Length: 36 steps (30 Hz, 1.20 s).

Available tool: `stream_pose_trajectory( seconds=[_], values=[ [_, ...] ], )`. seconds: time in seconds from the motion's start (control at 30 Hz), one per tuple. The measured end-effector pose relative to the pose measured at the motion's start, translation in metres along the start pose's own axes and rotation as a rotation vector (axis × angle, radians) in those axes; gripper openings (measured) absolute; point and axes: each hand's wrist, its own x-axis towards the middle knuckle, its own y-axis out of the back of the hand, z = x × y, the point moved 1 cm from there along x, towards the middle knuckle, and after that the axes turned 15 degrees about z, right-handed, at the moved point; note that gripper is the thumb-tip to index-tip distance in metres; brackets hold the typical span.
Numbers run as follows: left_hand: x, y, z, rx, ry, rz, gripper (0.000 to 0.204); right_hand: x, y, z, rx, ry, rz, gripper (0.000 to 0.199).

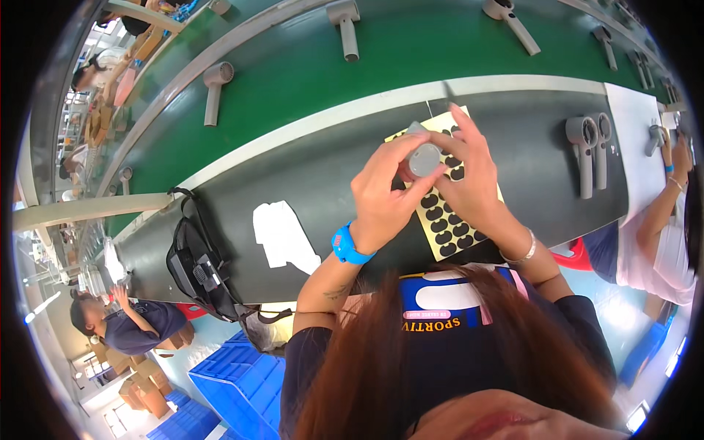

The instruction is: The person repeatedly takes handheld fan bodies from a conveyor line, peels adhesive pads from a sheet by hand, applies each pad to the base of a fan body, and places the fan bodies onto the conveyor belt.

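Observation:
Both hands meet in front of me around a grey handheld fan (424,160), its flat round end turned up toward me. My left hand (383,185) wraps it from the left, fingers closed. From the right, my right hand (473,180) presses fingertips against the same end, its index finger pointing up. A thin dark sliver (449,92) shows beside that fingertip; what it is I cannot make out. Under the hands lies a pale yellow sheet (438,248) of black rounded stickers, partly covered by them. The rest of the fan is mostly hidden by my fingers.
Two grey fans (584,158) lie to the right on the dark table (323,172). White cloth (282,236) and a black bag (196,257) are at left. Beyond a pale rail, a green conveyor (286,81) carries several fans. Co-workers sit on both sides; blue crates (238,378) stand lower left.

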Motion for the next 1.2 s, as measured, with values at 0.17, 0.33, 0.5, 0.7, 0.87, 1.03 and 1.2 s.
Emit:
stream_pose_trajectory(
  seconds=[0.17, 0.33, 0.5, 0.7, 0.87, 1.03, 1.2],
  values=[
    [-0.013, 0.002, 0.006, -0.062, 0.094, 0.019, 0.038, 0.023, 0.053, -0.012, 0.189, -0.169, -0.026, 0.04],
    [-0.014, -0.005, 0.02, 0.081, -0.117, -0.051, 0.043, 0.017, 0.076, -0.026, 0.514, -0.368, 0.045, 0.016],
    [-0.021, -0.008, 0.022, -0.038, 0.116, -0.079, 0.043, 0.014, 0.074, -0.037, 0.487, -0.481, -0.059, 0.036],
    [-0.019, -0.014, 0.021, -0.187, 0.265, -0.164, 0.042, 0.014, 0.072, -0.031, 0.507, -0.351, -0.108, 0.046],
    [-0.017, -0.011, 0.016, -0.339, 0.426, -0.22, 0.04, 0.015, 0.071, -0.029, 0.539, -0.478, -0.126, 0.044],
    [-0.014, -0.013, 0.015, -0.39, 0.455, -0.252, 0.039, 0.016, 0.073, -0.029, 0.511, -0.489, -0.119, 0.044],
    [-0.014, -0.012, 0.013, -0.386, 0.445, -0.262, 0.038, 0.016, 0.072, -0.03, 0.494, -0.481, -0.119, 0.043]
  ],
)
